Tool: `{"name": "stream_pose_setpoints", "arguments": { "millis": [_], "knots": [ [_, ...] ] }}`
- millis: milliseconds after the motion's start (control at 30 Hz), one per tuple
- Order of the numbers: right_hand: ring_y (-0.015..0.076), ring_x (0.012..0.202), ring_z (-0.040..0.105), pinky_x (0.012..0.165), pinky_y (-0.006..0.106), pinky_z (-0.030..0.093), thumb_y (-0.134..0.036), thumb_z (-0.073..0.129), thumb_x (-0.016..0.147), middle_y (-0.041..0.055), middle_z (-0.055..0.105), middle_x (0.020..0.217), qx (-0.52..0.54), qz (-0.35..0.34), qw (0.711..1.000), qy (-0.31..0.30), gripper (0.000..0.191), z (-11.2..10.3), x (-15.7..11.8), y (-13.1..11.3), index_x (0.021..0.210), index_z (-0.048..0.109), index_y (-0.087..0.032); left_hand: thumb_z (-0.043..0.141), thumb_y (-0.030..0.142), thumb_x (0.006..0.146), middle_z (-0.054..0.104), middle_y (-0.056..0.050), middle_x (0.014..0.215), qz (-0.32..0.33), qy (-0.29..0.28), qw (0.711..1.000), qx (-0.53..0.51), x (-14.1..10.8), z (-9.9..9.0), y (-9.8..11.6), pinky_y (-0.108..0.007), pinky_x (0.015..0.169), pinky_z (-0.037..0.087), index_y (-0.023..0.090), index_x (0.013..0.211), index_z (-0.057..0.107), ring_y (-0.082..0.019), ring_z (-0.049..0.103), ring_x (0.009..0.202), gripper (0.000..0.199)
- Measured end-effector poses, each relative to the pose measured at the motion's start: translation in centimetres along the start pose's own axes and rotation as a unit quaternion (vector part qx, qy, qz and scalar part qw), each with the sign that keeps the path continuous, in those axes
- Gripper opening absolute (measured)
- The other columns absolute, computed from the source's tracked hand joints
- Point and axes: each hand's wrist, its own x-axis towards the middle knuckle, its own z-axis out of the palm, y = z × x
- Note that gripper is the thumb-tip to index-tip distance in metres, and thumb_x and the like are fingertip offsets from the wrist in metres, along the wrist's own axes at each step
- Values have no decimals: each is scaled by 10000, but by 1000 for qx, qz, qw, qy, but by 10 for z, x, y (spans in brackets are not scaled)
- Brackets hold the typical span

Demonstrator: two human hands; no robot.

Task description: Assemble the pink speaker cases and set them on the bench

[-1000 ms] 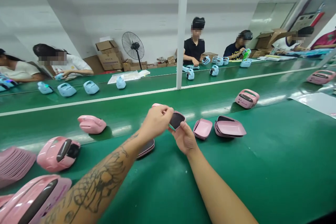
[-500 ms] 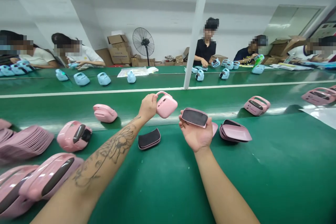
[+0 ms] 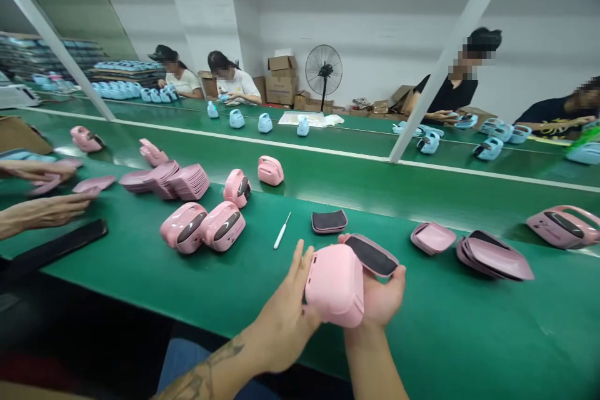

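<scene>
My left hand [image 3: 284, 315] is closed around the left side of a pink, rounded plastic device [image 3: 335, 284], whose smooth face with small slots faces me. Behind it, my right hand [image 3: 384, 297] grips a shallow pink panel [image 3: 372, 255] with a dark lining. The device overlaps part of my right palm; whether they touch is hidden. Beyond my hands lies a small stack of dark-lined panels [image 3: 329, 222]. To the right rest a stack of small pink panels [image 3: 432, 237] and a stack of larger ones [image 3: 494, 256]. A white screwdriver-like tool [image 3: 282, 231] lies left of my hands.
Pink handled devices [image 3: 224, 226] stand on the green table at left, near fanned stacks of panels [image 3: 164, 180]. A co-worker's hands [image 3: 47, 212] handle panels at far left. A white post [image 3: 450, 56] rises beyond the table; people work on blue devices [image 3: 265, 123] across the line.
My left hand has brought the pink device down and nearer, in front of my right hand, and shifted from its handle to its side. The view has swung left.
</scene>
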Motion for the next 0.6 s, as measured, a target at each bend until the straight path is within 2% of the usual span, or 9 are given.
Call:
{"name": "stream_pose_setpoints", "arguments": {
  "millis": [33, 67, 100, 167, 233, 333, 433, 533, 600],
  "knots": [
    [445, 1389, 698, 1252, 694, 469, -944, 398, 877, 163, 838, 1258, -10, 17, 1000, 2, 878, -2, -8, 5, 1216, 807, -244, 706, 567, 973, 21, -143, 1884, 37, -3, 998, 47, -12, -4, -4, -728, 1363, 193, 291, 1800, 147, -474, 121, 1725, 1035],
    [454, 1372, 708, 1247, 703, 470, -953, 380, 873, 168, 839, 1249, -19, 30, 999, 0, 896, -2, -16, 9, 1211, 811, -244, 812, 499, 899, 44, -148, 1883, 62, -10, 995, 76, -21, -9, -7, -741, 1371, 125, 310, 1803, 79, -469, 65, 1733, 1179],
    [458, 1368, 709, 1247, 711, 466, -959, 362, 873, 171, 836, 1260, -28, 40, 999, -7, 911, -1, -23, 13, 1217, 812, -246, 882, 424, 828, 86, -153, 1879, 73, -20, 993, 87, -29, -13, -7, -744, 1372, 128, 334, 1801, 49, -471, 80, 1731, 1284],
    [454, 1393, 691, 1258, 725, 444, -948, 334, 893, 165, 817, 1316, -40, 40, 998, -27, 908, 7, -38, 20, 1253, 804, -261, 927, 277, 728, 218, -161, 1853, 52, -43, 995, 67, -38, -22, -5, -703, 1349, 296, 372, 1795, 67, -474, 254, 1694, 1373],
    [428, 1446, 655, 1286, 725, 408, -902, 341, 934, 134, 794, 1382, -37, 15, 999, -31, 832, 19, -49, 23, 1277, 792, -292, 906, 191, 693, 426, -169, 1753, -6, -52, 999, 4, -43, -30, -2, -623, 1221, 519, 379, 1787, 117, -454, 509, 1548, 1362],
    [380, 1483, 629, 1330, 698, 359, -830, 376, 983, 78, 765, 1447, -24, -11, 999, -26, 710, 33, -62, 27, 1302, 774, -336, 911, 314, 752, 699, -158, 1443, -38, -61, 987, -141, -48, -37, -8, -542, 1081, 617, 298, 1733, 333, -395, 708, 1267, 1139],
    [390, 1475, 631, 1331, 710, 354, -801, 453, 985, 78, 727, 1503, -35, 3, 999, -30, 663, 31, -73, 31, 1342, 751, -329, 887, 575, 813, 758, -167, 1294, -23, -29, 972, -234, -55, -34, -26, -567, 1133, 567, 231, 1575, 575, -397, 705, 1243, 893],
    [393, 1499, 604, 1327, 689, 379, -714, 722, 907, 75, 641, 1608, -103, 2, 994, -36, 635, 19, -85, 40, 1415, 700, -334, 895, 624, 810, 769, -169, 1264, -47, 39, 971, -231, -62, -26, -38, -581, 1163, 535, 230, 1544, 606, -396, 689, 1285, 882],
    [387, 1521, 580, 1321, 648, 409, -639, 899, 797, 75, 590, 1660, -155, 12, 986, -61, 796, 11, -92, 46, 1487, 634, -343, 906, 640, 799, 764, -180, 1285, -45, 61, 973, -220, -65, -21, -38, -578, 1183, 518, 215, 1566, 582, -397, 675, 1326, 935]
  ]
}}
